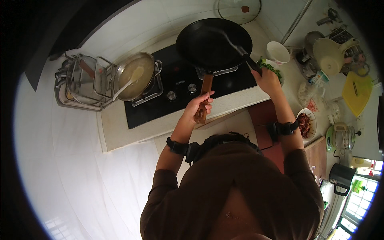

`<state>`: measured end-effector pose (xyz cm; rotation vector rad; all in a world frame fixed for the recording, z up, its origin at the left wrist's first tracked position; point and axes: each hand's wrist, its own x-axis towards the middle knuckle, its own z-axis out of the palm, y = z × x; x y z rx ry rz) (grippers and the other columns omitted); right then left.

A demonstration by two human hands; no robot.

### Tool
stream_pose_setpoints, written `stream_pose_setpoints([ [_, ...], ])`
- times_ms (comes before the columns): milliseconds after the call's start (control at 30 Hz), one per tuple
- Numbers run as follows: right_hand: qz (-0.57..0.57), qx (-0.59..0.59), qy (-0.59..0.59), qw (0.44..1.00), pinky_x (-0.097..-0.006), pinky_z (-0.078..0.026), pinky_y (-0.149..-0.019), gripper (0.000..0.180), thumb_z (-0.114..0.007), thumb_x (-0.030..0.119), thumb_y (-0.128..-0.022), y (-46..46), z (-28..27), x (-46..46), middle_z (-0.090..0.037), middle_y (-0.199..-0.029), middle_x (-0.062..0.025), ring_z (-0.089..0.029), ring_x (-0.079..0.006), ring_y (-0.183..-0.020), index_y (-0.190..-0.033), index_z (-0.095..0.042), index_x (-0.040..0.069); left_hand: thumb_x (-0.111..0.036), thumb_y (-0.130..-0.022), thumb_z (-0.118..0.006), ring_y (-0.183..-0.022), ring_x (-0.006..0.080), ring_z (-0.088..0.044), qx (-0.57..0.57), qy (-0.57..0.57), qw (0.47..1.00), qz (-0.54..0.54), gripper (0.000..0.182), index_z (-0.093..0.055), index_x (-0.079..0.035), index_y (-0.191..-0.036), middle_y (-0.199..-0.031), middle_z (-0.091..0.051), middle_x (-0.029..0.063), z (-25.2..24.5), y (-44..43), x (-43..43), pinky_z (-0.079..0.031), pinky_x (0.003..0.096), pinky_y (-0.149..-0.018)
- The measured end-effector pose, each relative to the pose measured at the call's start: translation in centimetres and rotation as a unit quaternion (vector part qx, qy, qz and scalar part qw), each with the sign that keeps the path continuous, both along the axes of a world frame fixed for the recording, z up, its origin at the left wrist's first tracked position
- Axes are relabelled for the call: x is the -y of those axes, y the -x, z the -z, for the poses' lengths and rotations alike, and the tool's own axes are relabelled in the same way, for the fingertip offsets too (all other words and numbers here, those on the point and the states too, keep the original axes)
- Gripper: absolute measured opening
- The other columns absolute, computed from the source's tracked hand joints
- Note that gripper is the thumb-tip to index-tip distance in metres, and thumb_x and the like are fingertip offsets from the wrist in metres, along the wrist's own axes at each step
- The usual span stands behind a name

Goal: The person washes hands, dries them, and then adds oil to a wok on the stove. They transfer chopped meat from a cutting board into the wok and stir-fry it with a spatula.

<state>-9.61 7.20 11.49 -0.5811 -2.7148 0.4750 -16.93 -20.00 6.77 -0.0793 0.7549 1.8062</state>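
My left hand (198, 105) grips the brown handle (207, 85) of a black wok (192, 45), which sits over the right burner of a black gas hob (150, 111). In my right hand (268, 81) is the black grip of a metal spatula (234, 43). Its far end reaches into the wok, where the blade is hard to make out against the dark surface. Just beyond my right hand stands a plate of chopped greens (272, 67), partly hidden by the hand.
On the left burner a steel pot (121, 66) holds cloudy liquid and a pale ladle (129, 84). A lid rack (99, 84) stands farther left. To the right are a white bowl (277, 51), a bowl of dark reddish food (305, 124) and a wooden board (318, 156). A glass lid (239, 12) leans behind.
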Motion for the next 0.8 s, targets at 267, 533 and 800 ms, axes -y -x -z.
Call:
stream_pose_setpoints([
  [267,0.023,0.099,-0.054,0.993,-0.0402,-0.049,-0.061,0.032,-0.06,0.029,-0.074,1.2,0.0,2.6,-0.06,-0.076,-0.0165,-0.06,-0.0331,-0.072,-0.086,-0.049,0.001,-0.024,-0.084,-0.052,-0.056,0.0077,-0.046,0.008,-0.003,1.0,-0.005,0.033,-0.043,-0.006,-0.11,-0.073,-0.049,-0.001,0.2,-0.2,-0.3,-0.04,0.0204,-0.047],
  [533,-0.014,0.021,-0.022,0.999,-0.0361,-0.048,-0.066,0.052,-0.058,0.036,-0.076,-1.4,-0.2,2.4,-0.059,-0.09,-0.019,-0.06,-0.0297,-0.077,-0.113,-0.046,0.001,-0.025,-0.084,-0.052,-0.057,0.0079,-0.046,0.021,-0.013,1.0,0.0,0.032,-0.043,-0.007,-0.11,-0.074,-0.049,-0.0012,0.6,-0.1,0.0,-0.042,0.021,-0.047],
  [800,0.132,-0.056,0.375,0.916,-0.0289,-0.045,-0.071,0.052,-0.057,0.036,-0.079,-9.7,5.2,-3.7,-0.06,-0.092,-0.0151,-0.058,-0.0206,-0.085,-0.114,-0.047,-0.001,-0.025,-0.085,-0.051,-0.057,0.0072,-0.046,0.037,-0.02,0.999,0.017,0.034,-0.044,-0.008,-0.114,-0.076,-0.049,-0.0017,1.3,0.3,0.1,-0.042,0.0215,-0.049],
])
